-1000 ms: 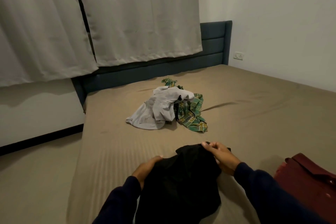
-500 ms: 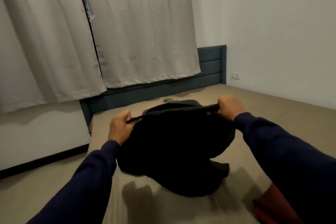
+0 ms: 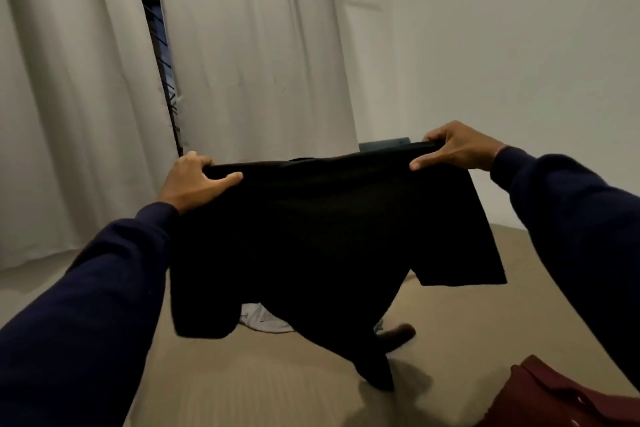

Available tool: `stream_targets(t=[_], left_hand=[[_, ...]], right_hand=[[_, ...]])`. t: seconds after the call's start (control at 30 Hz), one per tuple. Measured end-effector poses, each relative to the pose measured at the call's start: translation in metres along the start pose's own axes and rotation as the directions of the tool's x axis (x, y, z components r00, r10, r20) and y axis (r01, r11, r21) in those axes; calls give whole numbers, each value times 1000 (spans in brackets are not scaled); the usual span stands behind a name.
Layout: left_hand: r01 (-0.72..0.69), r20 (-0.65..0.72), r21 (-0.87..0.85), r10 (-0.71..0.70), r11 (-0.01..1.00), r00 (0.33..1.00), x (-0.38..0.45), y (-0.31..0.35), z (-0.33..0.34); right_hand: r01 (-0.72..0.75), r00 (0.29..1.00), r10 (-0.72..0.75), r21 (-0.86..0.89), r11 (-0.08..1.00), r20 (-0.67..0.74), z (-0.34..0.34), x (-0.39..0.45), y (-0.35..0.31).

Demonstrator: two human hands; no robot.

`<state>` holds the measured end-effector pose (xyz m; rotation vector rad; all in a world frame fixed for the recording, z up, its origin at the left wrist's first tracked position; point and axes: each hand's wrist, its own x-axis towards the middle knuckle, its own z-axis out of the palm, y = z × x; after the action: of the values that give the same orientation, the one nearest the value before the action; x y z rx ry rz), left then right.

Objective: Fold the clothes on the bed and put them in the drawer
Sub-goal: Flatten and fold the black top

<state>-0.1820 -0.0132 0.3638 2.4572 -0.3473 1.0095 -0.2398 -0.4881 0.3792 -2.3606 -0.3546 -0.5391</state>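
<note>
Readable text: none anywhere in view.
Black shirt (image 3: 325,236): no print, label or brand shows below the fingers (image 3: 227,178).
Maroon garment (image 3: 561,399): no lettering shows.
Curtains (image 3: 259,55): plain, no markings.

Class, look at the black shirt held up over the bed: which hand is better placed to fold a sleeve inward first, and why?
Probably the right hand: the sleeve beneath it on the black shirt hangs spread out. The left hand grips equally well, but its sleeve looks bunched.
</note>
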Motion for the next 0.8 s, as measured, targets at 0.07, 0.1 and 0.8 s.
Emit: stream_targets(t=[0.07, 0.1, 0.8], left_hand=[[-32, -43, -2, 32, 999, 999, 5, -1, -9], [-60, -108, -24, 57, 998, 993, 7, 1, -14], [177, 59, -324, -166, 929, 984, -28, 26, -47]], right_hand=[[39, 999, -39, 20, 999, 26, -17, -5, -8], [67, 998, -68, 33, 997, 16, -24, -8, -13], [12, 996, -12, -3, 1000, -89, -38, -23, -9]])
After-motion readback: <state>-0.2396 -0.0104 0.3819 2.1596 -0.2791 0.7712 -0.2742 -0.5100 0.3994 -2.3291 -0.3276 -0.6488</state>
